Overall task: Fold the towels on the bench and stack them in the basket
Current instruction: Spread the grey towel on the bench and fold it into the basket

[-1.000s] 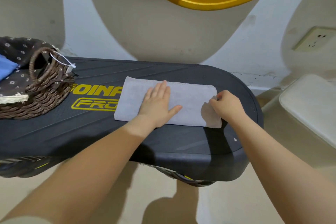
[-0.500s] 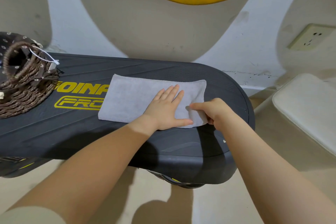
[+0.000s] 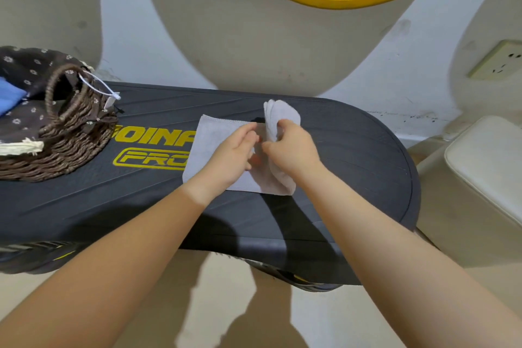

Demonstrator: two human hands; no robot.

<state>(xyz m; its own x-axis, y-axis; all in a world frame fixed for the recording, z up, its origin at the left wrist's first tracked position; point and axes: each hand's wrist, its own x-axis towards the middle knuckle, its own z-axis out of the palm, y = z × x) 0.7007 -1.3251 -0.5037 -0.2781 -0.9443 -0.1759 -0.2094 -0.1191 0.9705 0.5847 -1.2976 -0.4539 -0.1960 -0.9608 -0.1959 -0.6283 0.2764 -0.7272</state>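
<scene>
Grey terry towel lies on the black bench, its right end lifted and bunched upright. That raised end is pinched in the right hand, fingers curled closed around the cloth. Beside it, the left hand presses the flat part, fingers partly curled against the fabric. Well to the left on the bench sits the wicker basket.

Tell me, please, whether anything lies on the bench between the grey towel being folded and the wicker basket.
Nothing visible does. Between the grey towel and the wicker basket lies only bare black bench with yellow lettering. The basket's upright handle stands on the towel's side.
</scene>
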